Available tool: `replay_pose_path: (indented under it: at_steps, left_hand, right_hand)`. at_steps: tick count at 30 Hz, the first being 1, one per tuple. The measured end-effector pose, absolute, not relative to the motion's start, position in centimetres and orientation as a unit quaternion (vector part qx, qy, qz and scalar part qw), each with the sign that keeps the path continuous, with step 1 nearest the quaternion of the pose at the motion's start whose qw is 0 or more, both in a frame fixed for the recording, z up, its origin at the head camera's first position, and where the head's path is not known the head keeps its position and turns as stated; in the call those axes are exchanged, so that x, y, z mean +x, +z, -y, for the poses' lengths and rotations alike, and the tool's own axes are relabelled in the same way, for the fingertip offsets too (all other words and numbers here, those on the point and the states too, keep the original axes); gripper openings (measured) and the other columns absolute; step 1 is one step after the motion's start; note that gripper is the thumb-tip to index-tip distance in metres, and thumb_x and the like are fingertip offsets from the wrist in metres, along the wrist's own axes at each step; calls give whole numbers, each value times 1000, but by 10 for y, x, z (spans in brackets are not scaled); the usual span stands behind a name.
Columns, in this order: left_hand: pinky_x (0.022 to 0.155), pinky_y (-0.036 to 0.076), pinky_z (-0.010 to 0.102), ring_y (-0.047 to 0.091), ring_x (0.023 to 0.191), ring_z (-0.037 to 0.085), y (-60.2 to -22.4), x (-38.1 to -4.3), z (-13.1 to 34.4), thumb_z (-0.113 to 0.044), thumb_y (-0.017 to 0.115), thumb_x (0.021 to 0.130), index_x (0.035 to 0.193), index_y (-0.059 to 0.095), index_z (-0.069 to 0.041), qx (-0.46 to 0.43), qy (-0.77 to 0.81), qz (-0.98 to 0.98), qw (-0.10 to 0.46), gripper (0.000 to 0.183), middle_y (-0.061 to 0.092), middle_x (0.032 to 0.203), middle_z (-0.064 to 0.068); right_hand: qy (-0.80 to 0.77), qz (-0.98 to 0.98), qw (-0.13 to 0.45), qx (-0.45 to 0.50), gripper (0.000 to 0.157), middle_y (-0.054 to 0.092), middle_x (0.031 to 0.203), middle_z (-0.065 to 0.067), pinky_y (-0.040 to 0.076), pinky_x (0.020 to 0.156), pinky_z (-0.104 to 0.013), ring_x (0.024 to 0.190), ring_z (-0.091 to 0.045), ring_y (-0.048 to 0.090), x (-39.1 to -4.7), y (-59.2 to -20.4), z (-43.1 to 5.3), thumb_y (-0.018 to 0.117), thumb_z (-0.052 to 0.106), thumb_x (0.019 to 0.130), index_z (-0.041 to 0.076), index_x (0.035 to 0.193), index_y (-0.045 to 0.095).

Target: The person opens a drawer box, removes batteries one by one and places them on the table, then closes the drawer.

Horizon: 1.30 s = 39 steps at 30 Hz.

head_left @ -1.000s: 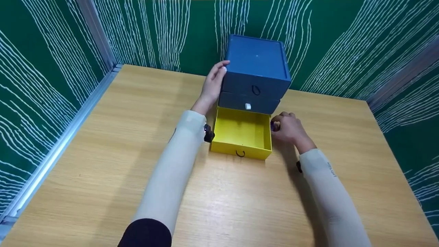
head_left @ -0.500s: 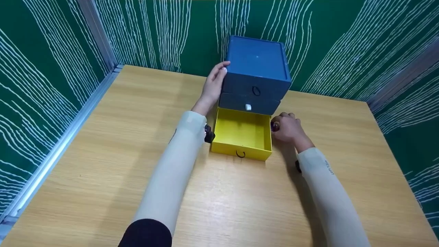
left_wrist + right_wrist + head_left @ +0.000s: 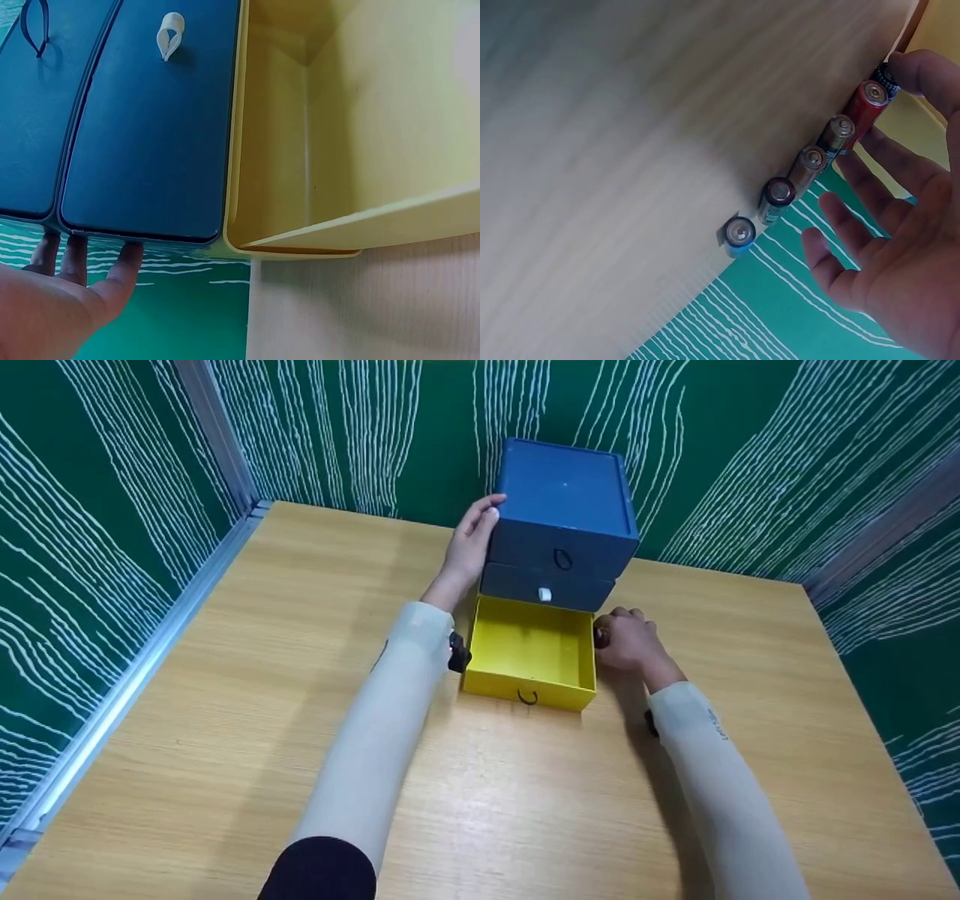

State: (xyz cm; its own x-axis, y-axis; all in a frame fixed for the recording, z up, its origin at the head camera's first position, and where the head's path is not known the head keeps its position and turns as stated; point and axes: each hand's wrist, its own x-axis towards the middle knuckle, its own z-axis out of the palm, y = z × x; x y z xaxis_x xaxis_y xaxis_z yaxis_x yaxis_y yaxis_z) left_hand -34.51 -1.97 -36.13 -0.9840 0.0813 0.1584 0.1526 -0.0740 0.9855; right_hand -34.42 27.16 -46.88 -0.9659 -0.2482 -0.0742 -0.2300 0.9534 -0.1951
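My left hand (image 3: 466, 547) rests against the left side of a blue drawer unit (image 3: 566, 484), fingertips at its edge in the left wrist view. Below its two closed drawers, a yellow drawer (image 3: 529, 645) stands pulled out with nothing in it. Beside that drawer's right wall is my right hand (image 3: 634, 641). In the right wrist view its thumb is at a dark battery (image 3: 887, 77) and its index finger at a red battery (image 3: 866, 105), the pair lying between them. Several more batteries stand in a line, including a gold-topped battery (image 3: 808, 166) and a blue battery (image 3: 739, 236).
The wooden table (image 3: 480, 810) carries the drawer unit near its back edge. Green walls (image 3: 435, 442) with white wavy lines rise behind and at both sides. A white loop pull (image 3: 545, 595) hangs on the middle drawer and a dark loop (image 3: 562, 559) on the top one.
Both hands stay almost where they were. My right hand shifts only slightly beside the yellow drawer, and the head view drifts a little.
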Motion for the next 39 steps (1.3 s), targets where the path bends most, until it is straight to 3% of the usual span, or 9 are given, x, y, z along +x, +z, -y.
replay_pose_path:
  at_steps: [14,21,28,39]
  left_hand:
    - [103,27,31,34,122,7,-360,-343,20,-36,33,94,124,44,-29,-89,-724,683,28,33,36,136,-12]
    - [103,27,32,35,121,7,-360,-345,20,-36,33,94,124,44,-31,-82,-727,681,25,33,35,136,-12]
    - [104,26,32,33,122,6,-361,-344,19,-37,33,94,124,44,-32,-84,-723,685,22,33,35,136,-13]
    - [104,26,32,33,123,7,-360,-341,19,-37,32,94,124,43,-32,-86,-722,686,23,33,34,136,-13]
  right_hand:
    - [-108,-987,51,-109,55,49,107,-9,27,83,-54,100,-31,36,-341,-465,-275,66,33,68,15,117,50]
    - [-176,-979,33,-102,47,51,110,-9,25,86,-55,99,-31,39,-336,-462,-279,63,34,73,16,115,51]
    - [-229,-971,21,-72,40,50,112,-9,37,85,-52,98,-31,42,-325,-453,-282,62,33,76,15,111,54]
    - [-267,-962,1,-63,38,52,108,-6,45,81,-44,99,-29,48,-303,-438,-272,61,33,76,16,109,55]
